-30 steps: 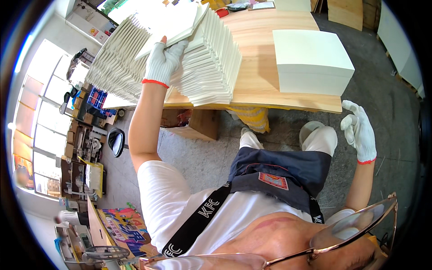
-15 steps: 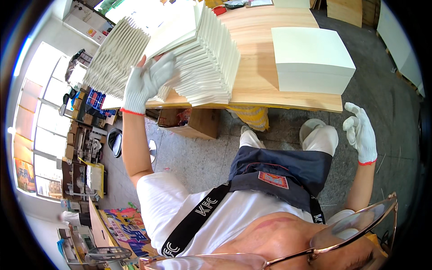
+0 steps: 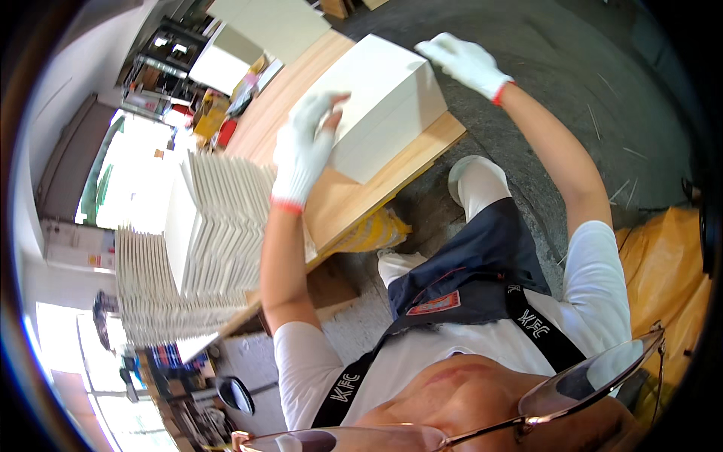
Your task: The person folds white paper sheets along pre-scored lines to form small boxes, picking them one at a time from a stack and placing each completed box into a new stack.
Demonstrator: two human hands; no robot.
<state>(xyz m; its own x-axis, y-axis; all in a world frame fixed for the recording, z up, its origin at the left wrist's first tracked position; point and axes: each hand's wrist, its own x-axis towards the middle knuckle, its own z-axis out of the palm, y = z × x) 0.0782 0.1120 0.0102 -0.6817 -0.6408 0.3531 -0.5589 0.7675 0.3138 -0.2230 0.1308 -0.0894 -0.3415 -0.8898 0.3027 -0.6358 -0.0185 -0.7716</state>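
Observation:
A neat, squared stack of white sheets (image 3: 399, 113) lies near the table's front right corner. My left hand (image 3: 307, 147), in a white knitted glove with bare fingertips showing, is held at the stack's left end with fingers apart; whether it touches is unclear. At the opposite end, my right hand (image 3: 465, 64), also gloved, reaches to the stack's far right corner with its fingers stretched out, nothing visible in them. To the left rise tall piles of folded white sheets (image 3: 226, 218), their edges fanned in wavy layers.
The wooden table (image 3: 320, 200) runs diagonally to the far left. Red and yellow items (image 3: 218, 124) lie towards its far side, near a larger white stack (image 3: 275, 30). Below the table edge are a yellow sack (image 3: 376, 232) and a cardboard box (image 3: 331, 290).
My view and body have turned right, towards the squared stack. My left hand has left the folded piles for the stack's left end; my right hand has come up to its right corner.

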